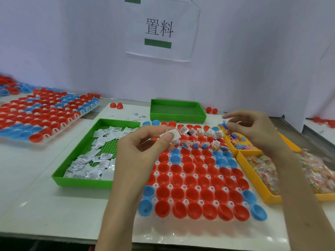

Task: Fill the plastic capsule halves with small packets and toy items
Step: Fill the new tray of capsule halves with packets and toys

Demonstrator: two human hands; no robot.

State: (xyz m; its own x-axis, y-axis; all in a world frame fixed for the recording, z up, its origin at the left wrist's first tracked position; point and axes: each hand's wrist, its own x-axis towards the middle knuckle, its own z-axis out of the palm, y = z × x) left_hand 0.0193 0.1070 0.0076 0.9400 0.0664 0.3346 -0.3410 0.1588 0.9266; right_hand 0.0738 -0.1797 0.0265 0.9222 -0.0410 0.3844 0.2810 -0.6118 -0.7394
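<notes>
**Mia:** What is nearest?

**Ben:** Red and blue capsule halves (192, 194) sit open side up in a white holder (170, 186) on the counter (45, 205).

**Mia:** What are the hands doing?

**Ben:** The left grip (145, 147) pinches 1 white packet (171, 134) between thumb and finger, above the far rows of the holder. The right grip (253, 129) hangs over the toy tray (230, 144) at the right. Its fingers are curled near a blue toy (223, 125). It is blurry there, so I cannot tell if it holds the toy.

**Mia:** Where is the stuff that goes in?

**Ben:** A pile of packets (94, 160) lies in a green tray (59, 176), just left of the holder. Clear bags of bright bits (268, 171) lie in a yellow tray (257, 185) at the near right. The filled halves (199, 140) in the 2 far rows have packets and toys in them.

**Mia:** And far away?

**Ben:** A second green tray (203, 115), loose red halves (116, 105), and another holder full of halves (41, 115) at the far left. A paper sign (159, 29) hangs on the wall.
</notes>
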